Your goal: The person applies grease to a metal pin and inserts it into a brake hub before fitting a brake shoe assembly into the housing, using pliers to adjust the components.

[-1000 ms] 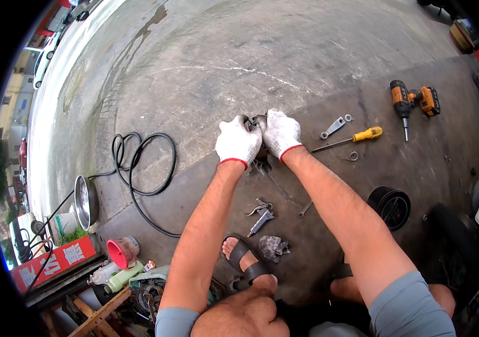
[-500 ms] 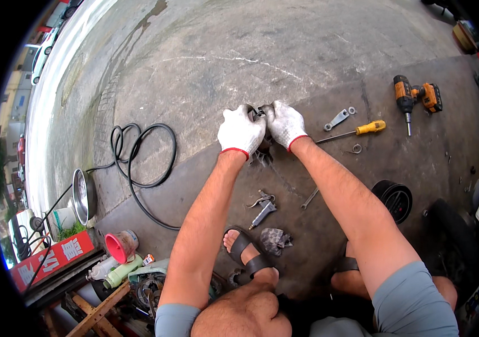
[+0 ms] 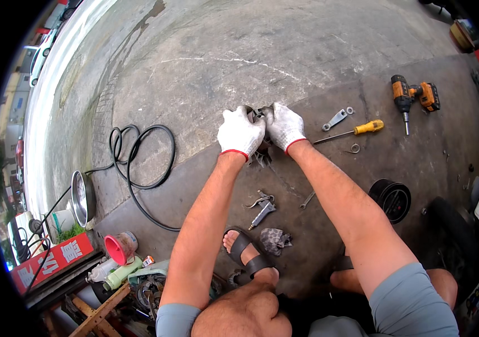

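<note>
Out in front of me, both gloved hands are close together on a dark metal part (image 3: 261,158), mostly hidden by the white gloves with red cuffs. My left hand (image 3: 241,132) is closed round its left side, the thumb and fingertips up at the top. My right hand (image 3: 285,124) grips the right side, fingers curled down, nearly touching the left fingertips. Just right of the hands lie a yellow-handled screwdriver (image 3: 368,127), a flat metal lever (image 3: 337,119) and a small coil spring (image 3: 354,148). A wrench (image 3: 307,200) shows beside my right forearm.
An orange-and-black cordless impact driver (image 3: 402,95) lies far right, above a round black tin (image 3: 399,203). Nearer me are an air blow gun (image 3: 263,214) and a crumpled rag (image 3: 276,241). At left, a black hose (image 3: 172,154) loops past a metal bowl (image 3: 84,197) and red funnel (image 3: 117,249).
The hands keep their hold on the metal part, with only a slight shift of the right hand and forearm. The loose tools lie as before; the view has moved a little.
</note>
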